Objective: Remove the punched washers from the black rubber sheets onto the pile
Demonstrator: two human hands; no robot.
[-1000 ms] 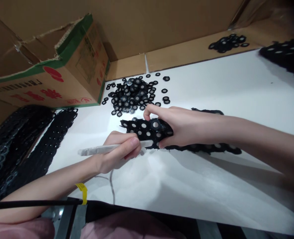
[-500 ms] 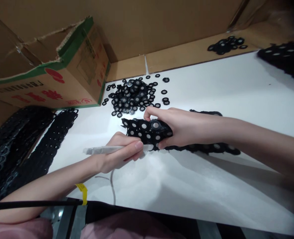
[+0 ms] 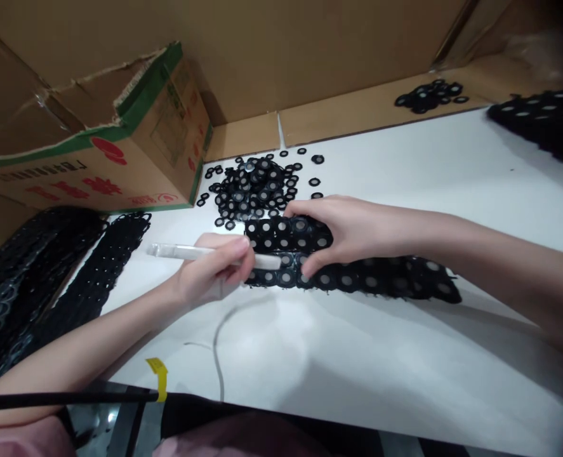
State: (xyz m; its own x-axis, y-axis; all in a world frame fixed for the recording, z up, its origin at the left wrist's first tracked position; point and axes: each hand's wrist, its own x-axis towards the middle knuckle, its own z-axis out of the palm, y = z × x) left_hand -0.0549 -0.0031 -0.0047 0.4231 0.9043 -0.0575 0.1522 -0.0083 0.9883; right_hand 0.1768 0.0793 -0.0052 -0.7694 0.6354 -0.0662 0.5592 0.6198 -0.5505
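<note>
My left hand (image 3: 221, 266) is closed around a slim white pen-like stick (image 3: 179, 251), whose tip lies over a black strip (image 3: 348, 279) dotted with rows of pale round discs. The strip lies on the white tabletop, its far part raised in a fold. My right hand (image 3: 348, 228) grips this fold, fingers curled behind its far edge and thumb bent down on the near rows. Its fingertips are partly hidden. Just beyond, a heap of small black rings with pale centres (image 3: 252, 190) rests on the table.
An open cardboard box (image 3: 162, 133) stands at the far left. Black perforated strips (image 3: 105, 266) lie below it. A smaller ring pile (image 3: 428, 96) and another dotted black sheet (image 3: 543, 120) sit at the back right. A thin grey cord-like line (image 3: 218, 355) runs to the table's near edge.
The strip's near rows have come into view, lying flatter below the fold. My left hand has moved slightly left and up with the white stick. My right thumb has shifted a little.
</note>
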